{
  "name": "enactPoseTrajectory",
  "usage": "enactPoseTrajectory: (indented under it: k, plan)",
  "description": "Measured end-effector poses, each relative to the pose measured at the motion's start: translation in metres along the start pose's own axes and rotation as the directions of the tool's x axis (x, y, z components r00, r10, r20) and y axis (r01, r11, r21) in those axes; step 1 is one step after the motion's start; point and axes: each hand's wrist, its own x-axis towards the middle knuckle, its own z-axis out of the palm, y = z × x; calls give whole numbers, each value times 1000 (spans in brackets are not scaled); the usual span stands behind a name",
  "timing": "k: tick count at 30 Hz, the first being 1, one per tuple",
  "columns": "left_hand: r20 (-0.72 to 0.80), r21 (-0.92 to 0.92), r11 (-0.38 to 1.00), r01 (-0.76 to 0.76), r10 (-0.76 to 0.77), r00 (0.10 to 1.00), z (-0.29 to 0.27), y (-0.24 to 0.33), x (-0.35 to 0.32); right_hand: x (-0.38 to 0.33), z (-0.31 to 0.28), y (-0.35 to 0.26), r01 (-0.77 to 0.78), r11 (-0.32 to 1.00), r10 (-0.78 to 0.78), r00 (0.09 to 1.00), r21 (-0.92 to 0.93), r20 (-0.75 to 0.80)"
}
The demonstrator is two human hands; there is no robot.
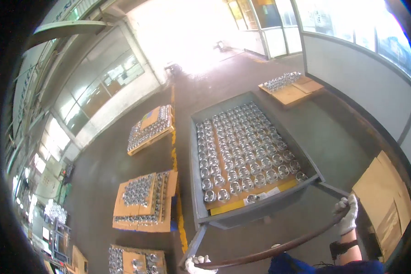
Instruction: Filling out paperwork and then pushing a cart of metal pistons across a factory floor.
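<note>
A grey metal cart [193, 178] stands in front of me, with rows of shiny metal parts that look like engine pistons [246, 168] on brown board. From its near end a frame runs toward me and carries a curved dark handle bar [255, 257]. My left hand [198, 265], in a white glove, is closed round the left end of the bar. At the bar's right end, my right hand [349, 213], also gloved, grips it with curled fingers. One piston [252, 198] lies on a white paper [269, 192] at the cart's near edge.
Pallets of similar parts stand left of a yellow floor line [180, 219]: a far one [137, 137], a middle one [123, 210] and a near one. Another pallet [290, 95] is ahead right. Flattened cardboard [381, 201] lies by the right wall [351, 68]. A bright doorway is ahead.
</note>
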Motion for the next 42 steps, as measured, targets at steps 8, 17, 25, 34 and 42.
enactPoseTrajectory:
  k: [8,17,25,34,42]
  plan:
    - [-9,1,1000,7,-7,1000,0,3,7,-4,-15,8,-186,975,189,982,122,-13]
    - [-87,43,975,-218,221,971,-6,13,17,-41,-8,15,-150,983,151,989,102,-4]
    - [120,74,996,-51,41,992,-38,46,67,-83,-17,29,-163,976,169,985,145,-35]
    - [199,17,1000,19,-22,980,-31,78,119,-126,-12,74,-144,981,136,988,130,73]
    - [381,99,994,48,-83,921,-36,100,170,-165,-12,141,-22,982,16,999,188,34]
